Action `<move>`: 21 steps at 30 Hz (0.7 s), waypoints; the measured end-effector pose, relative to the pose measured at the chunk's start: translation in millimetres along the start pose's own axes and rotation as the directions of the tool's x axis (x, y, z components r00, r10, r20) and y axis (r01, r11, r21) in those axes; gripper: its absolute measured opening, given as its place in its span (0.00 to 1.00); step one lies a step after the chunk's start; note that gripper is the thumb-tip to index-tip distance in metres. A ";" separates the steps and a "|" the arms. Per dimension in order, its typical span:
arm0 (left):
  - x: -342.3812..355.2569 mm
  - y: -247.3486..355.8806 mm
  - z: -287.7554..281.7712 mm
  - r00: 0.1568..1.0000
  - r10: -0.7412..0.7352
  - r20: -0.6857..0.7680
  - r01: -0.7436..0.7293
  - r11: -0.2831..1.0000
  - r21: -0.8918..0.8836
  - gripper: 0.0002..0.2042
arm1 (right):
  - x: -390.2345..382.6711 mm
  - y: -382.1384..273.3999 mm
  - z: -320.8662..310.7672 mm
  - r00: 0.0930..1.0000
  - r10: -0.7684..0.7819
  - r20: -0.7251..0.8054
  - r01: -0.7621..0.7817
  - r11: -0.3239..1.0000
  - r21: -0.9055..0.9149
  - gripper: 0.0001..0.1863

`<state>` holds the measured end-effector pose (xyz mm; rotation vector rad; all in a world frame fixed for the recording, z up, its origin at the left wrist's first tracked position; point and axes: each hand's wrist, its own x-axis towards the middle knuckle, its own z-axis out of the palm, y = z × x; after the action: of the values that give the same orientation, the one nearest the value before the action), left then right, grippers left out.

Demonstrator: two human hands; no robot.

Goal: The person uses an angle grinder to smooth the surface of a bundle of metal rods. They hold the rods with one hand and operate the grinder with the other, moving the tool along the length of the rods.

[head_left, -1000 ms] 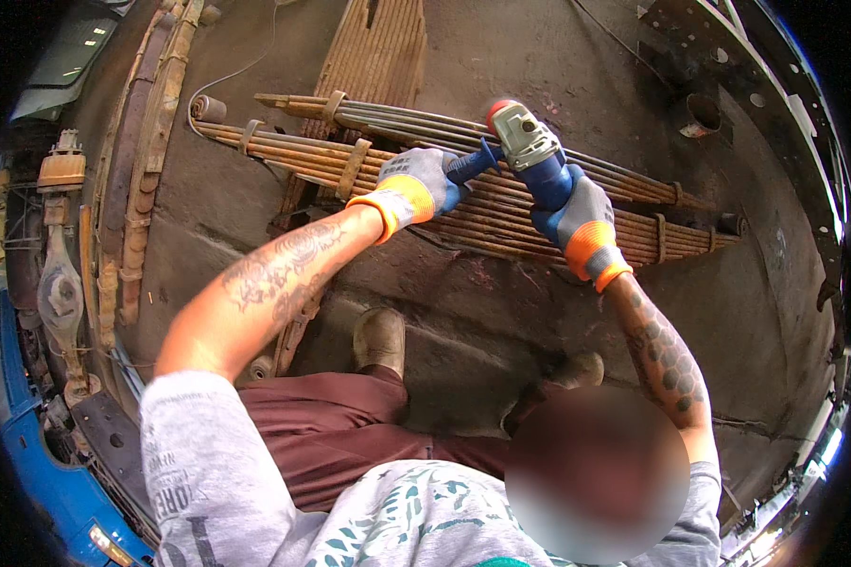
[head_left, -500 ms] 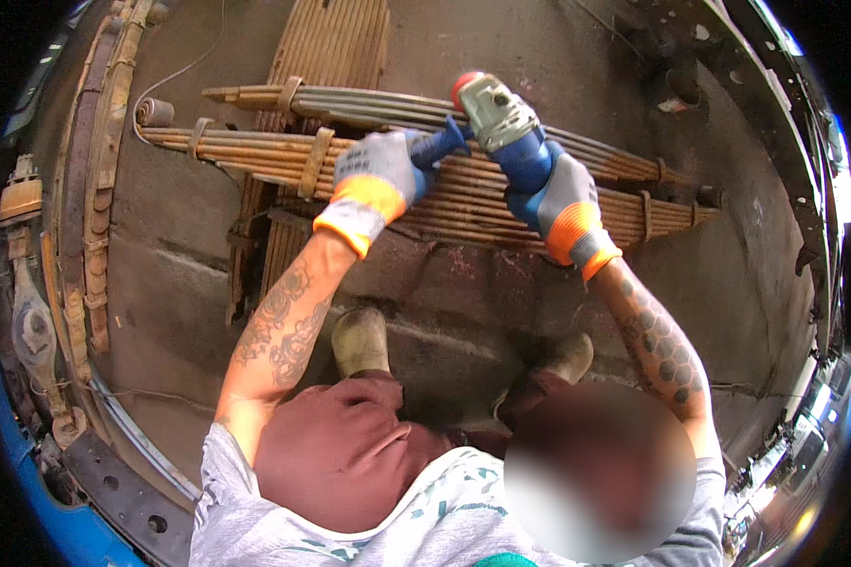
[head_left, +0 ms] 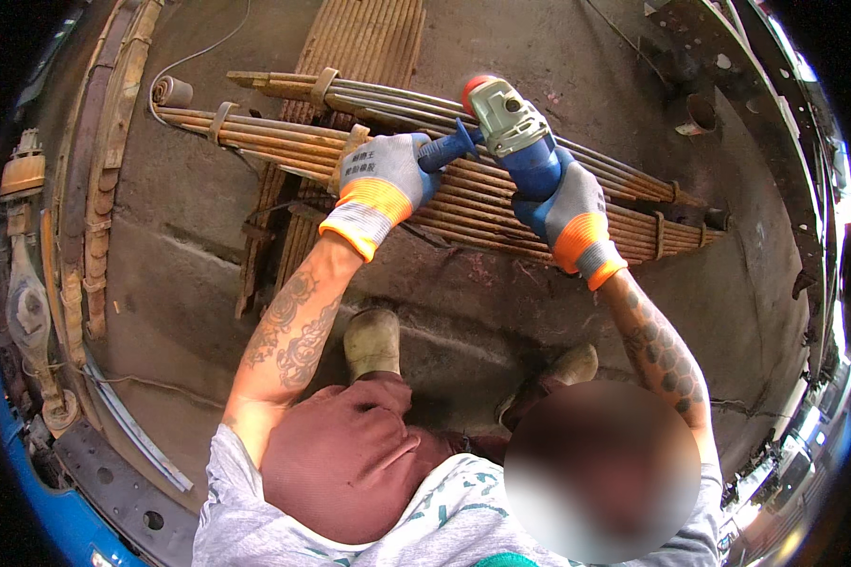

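Both my gloved hands hold an angle grinder [head_left: 512, 118] with a blue body, a grey metal head and a red part at its far tip. My left hand [head_left: 385, 175] is wrapped round its blue side handle [head_left: 447, 146]. Round the blue body closes my right hand [head_left: 569, 203]. Under the tool lie two rusty leaf spring packs, the nearer one [head_left: 482, 201] and a farther one [head_left: 388, 97] with greyer, barer metal edges. The grinder's working face is hidden from me, so I cannot tell whether it touches the springs.
A wider stack of rusty leaves [head_left: 364, 42] runs crosswise beneath the packs. More long springs [head_left: 104, 170] and an axle-like part [head_left: 30, 302] line the left. A thin cable [head_left: 203, 55] curves over the floor. My boots [head_left: 372, 340] stand just behind the packs. A rusty can [head_left: 695, 115] lies at right.
My whole view has shifted slightly. My hands and the grinder are a little farther left along the springs, and my left glove now partly covers a spring clip that stood beside it.
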<state>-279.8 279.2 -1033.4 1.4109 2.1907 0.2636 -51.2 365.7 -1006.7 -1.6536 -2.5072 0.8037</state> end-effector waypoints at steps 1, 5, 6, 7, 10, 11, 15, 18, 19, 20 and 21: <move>-0.3 -1.1 -3.5 1.000 0.020 0.014 -0.020 1.000 -0.018 0.14 | 0.0 -1.8 0.7 1.000 -0.012 -0.012 0.012 1.000 0.001 0.30; -3.6 -8.0 -16.2 0.996 0.074 0.048 -0.071 0.996 -0.062 0.16 | 3.2 -5.2 3.4 1.000 0.001 -0.005 -0.001 1.000 0.016 0.30; -3.8 -8.4 -17.4 0.995 0.080 0.051 -0.077 0.995 -0.067 0.16 | 3.3 -5.7 2.7 1.000 -0.001 -0.004 0.002 1.000 0.020 0.30; -2.9 -9.1 -15.4 0.995 0.093 0.040 -0.090 0.993 -0.077 0.16 | 2.9 -6.1 2.4 1.000 -0.002 -0.007 0.002 1.000 0.026 0.30; -4.1 -9.6 -14.5 0.997 0.074 0.023 -0.074 0.997 -0.039 0.17 | 1.1 -13.1 -2.6 1.000 0.018 0.010 -0.018 1.000 0.022 0.32; -3.0 -14.6 -12.9 0.996 0.089 0.022 -0.087 0.994 -0.069 0.17 | 1.7 -15.6 -2.5 1.000 0.018 0.009 -0.018 1.000 0.015 0.32; -6.3 -15.2 -14.7 0.995 0.094 -0.039 -0.094 0.995 0.012 0.16 | 4.6 -18.9 -1.2 1.000 0.024 0.014 -0.025 0.999 0.025 0.33; -8.4 -7.9 -23.5 0.994 0.073 -0.084 -0.064 0.992 0.107 0.17 | 5.8 -14.8 0.0 0.999 0.041 0.030 -0.043 0.996 0.075 0.33; -9.5 -9.6 -27.0 0.991 0.085 -0.105 -0.073 0.991 0.115 0.16 | 7.6 -17.6 1.6 0.999 0.033 0.040 -0.037 0.994 0.105 0.33; -9.2 -11.2 -30.3 0.987 0.097 -0.126 -0.081 0.989 0.124 0.16 | 8.5 -21.3 2.6 0.999 0.025 0.033 -0.028 0.995 0.099 0.33; -9.2 -14.0 -33.8 0.983 0.108 -0.146 -0.089 0.987 0.133 0.15 | 8.3 -25.5 3.2 1.000 0.016 0.026 -0.019 0.995 0.093 0.32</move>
<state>-305.4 268.5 -1007.7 1.6201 2.2989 0.2811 -77.5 364.0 -1000.4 -1.6485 -2.4337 0.9337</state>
